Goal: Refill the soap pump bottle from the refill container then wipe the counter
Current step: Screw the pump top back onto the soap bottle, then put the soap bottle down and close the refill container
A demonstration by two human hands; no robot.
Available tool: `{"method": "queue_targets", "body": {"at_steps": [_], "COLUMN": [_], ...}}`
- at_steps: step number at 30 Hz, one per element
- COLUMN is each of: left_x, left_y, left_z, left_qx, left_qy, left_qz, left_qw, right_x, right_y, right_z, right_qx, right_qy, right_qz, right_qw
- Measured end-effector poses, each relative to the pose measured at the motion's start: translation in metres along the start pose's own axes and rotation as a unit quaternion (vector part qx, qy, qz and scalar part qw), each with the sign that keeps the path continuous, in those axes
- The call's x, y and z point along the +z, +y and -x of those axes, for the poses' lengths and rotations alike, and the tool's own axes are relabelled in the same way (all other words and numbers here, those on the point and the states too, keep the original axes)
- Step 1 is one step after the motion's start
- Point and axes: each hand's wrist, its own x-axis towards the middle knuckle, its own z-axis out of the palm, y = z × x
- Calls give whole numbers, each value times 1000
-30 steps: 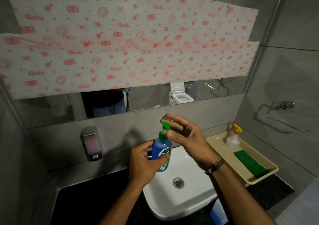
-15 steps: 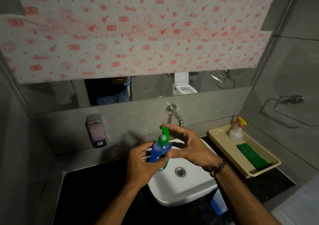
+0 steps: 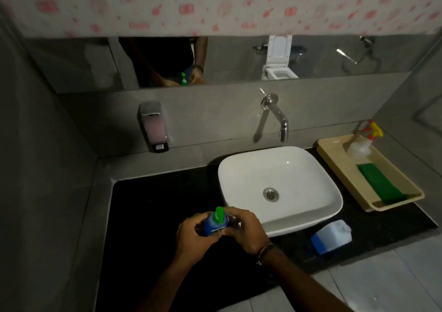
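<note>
— Holding the soap pump bottle (image 3: 213,225) upright between both hands, just off the front-left corner of the basin (image 3: 279,189), above the dark table (image 3: 153,216).

— How do your fingers sit on it?

— My left hand (image 3: 191,237) wraps the blue body from the side away from the basin, fingers curled and pressed onto it. My right hand (image 3: 244,230) comes in from the basin side, its fingers (image 3: 233,214) closed around the neck just under the green pump head (image 3: 219,214).

— Which way does the bottle's long axis run?

— Near vertical, pump head up and tipped a little toward me, so the collar turns about that upright line. I judge the next step is unscrewing the pump, and the right hand is already on the collar, so it does the twisting while the left holds the body against it.

— Where is the refill container?

— The refill container (image 3: 331,236) lies on its side on the table, just in front of the basin's front-right corner, well apart from the bottle. My right hand is the nearer one to it. Whether its cap is on, I cannot tell.

— And for wiping?

— A green cloth (image 3: 380,184) lies in the tray (image 3: 334,155) to the right of the basin.
</note>
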Motion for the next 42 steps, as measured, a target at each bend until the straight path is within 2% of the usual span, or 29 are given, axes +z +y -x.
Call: {"method": "queue_targets", "body": {"at_steps": [5, 10, 19, 28, 31, 33, 37, 39, 42], "left_x": [2, 12, 10, 11, 8, 7, 32, 61, 112], "left_y": [-33, -63, -90, -98, -95, -91, -80, -65, -26], "left_z": [-12, -38, -55, -56, -47, -27, 37, 58, 67], "left_qx": [-45, -120, -93, -114, -139, -156, -168, -176, -129], "left_qy": [4, 10, 11, 6, 22, 23, 50, 8, -80], "left_qz": [30, -18, -81, -71, -43, -62, -81, -81, -70], "left_qw": [999, 993, 992, 991, 989, 986, 981, 981, 986], "right_x": [42, 64, 91, 94, 93, 91, 66, 37, -13], "right_y": [33, 48, 61, 64, 62, 65, 93, 113, 137], "right_z": [-13, -31, -48, -45, -30, -6, 64, 100, 140], "right_qx": [62, 106, 149, 165, 169, 162, 196, 245, 310], "right_qy": [19, 26, 55, 83, 94, 88, 34, 33, 87], "right_qz": [54, 66, 13, -12, -16, -7, 32, 46, 61], "right_qw": [996, 992, 987, 983, 981, 983, 980, 968, 945]}}
